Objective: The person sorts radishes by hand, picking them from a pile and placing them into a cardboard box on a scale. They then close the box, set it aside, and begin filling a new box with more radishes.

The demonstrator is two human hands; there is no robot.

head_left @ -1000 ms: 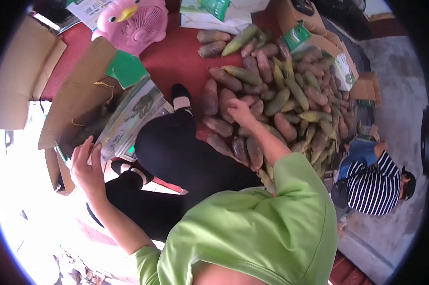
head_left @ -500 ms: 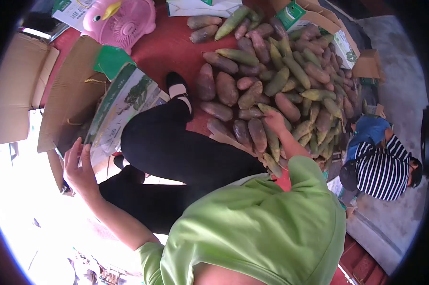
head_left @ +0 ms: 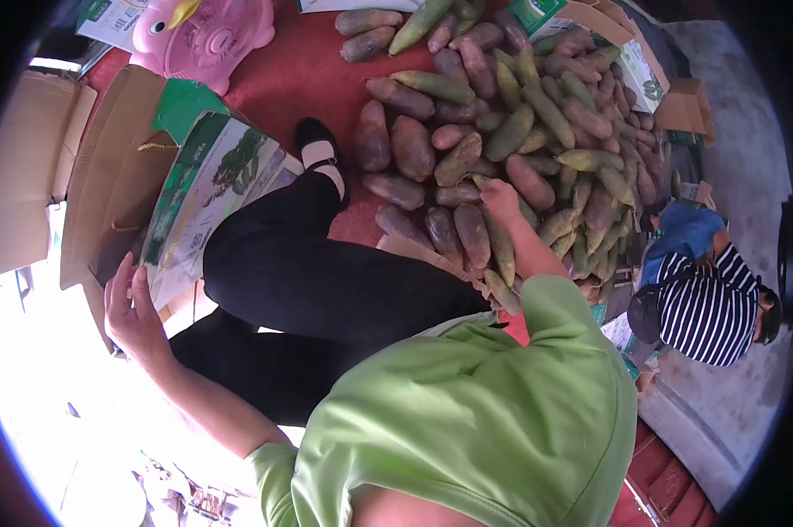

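Note:
Large, long mangoes, some green and others reddish-purple, lie heaped on the red floor covering. My right hand [head_left: 503, 200] is closed over a green mango [head_left: 528, 213] at the near part of this heap, and its tip pokes out past my fingers. Around it lie purple mangoes [head_left: 472, 235], close to my wrist. My left hand [head_left: 136, 307] is at the near edge of an open cardboard carton [head_left: 107, 176], fingers spread and nothing in them. The carton's printed side flap [head_left: 212, 189] leans toward my knee; its inside is mostly hidden.
A pink bird-shaped fan [head_left: 208, 39] stands at the back left. Behind the heap is another open carton [head_left: 638, 70]. A person in a striped top [head_left: 708, 307] bends down at the right. My shoe [head_left: 316, 140] is beside the mangoes.
The view has shifted slightly, so the heap and carton appear higher and further left. My right hand stays on the green mango, and my left hand stays by the carton edge.

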